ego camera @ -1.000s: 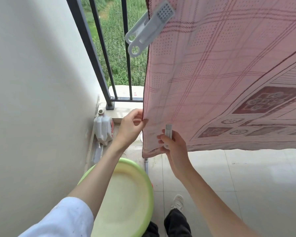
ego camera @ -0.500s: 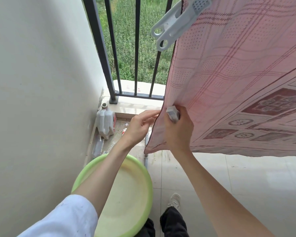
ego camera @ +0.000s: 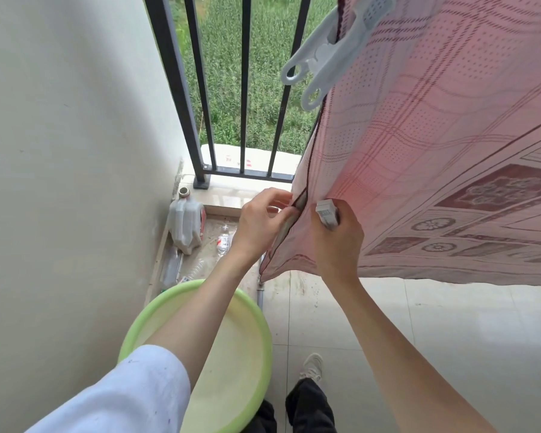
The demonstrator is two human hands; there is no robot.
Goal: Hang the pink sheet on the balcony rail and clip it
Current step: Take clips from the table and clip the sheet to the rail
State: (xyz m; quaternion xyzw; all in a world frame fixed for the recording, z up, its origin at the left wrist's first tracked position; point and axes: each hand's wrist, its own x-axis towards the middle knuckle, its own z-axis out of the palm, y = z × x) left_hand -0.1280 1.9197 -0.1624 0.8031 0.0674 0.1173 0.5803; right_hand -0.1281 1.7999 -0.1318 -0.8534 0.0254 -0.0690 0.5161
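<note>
Pink sheet: thin woven cloth, printed with dotted checks and dark maroon floral panels; we log it hanging over the balcony rail at upper right, its dark-piped side edge falling down to our hands.
Large clip: white moulded plastic, two ring-ended handles, a gridded grip pad; clamped on the sheet's upper edge beside the bars.
Small clip: pale plastic, blocky, ribbed end face; we hold it against the sheet's lower corner area.
Left hand: fingers curled, pinching the sheet's dark hem between thumb and fingertips.
Right hand: fingers closed around the small clip, the back of the hand lying against the cloth; we cannot tell whether the clip already bites the fabric.
Railing bars: black metal, straight square-section uprights on a low bottom rail, set on a pale stone sill.
Basin: lime-green plastic, round and shallow with a smooth rim, on the floor under our left forearm.
Jug: translucent white plastic, uncapped, standing in the corner by the wall.
Bottles: clear, crumpled plastic, lying just beside the jug.
Floor: glossy pale tiles.
Wall: plain off-white, matt.
</note>
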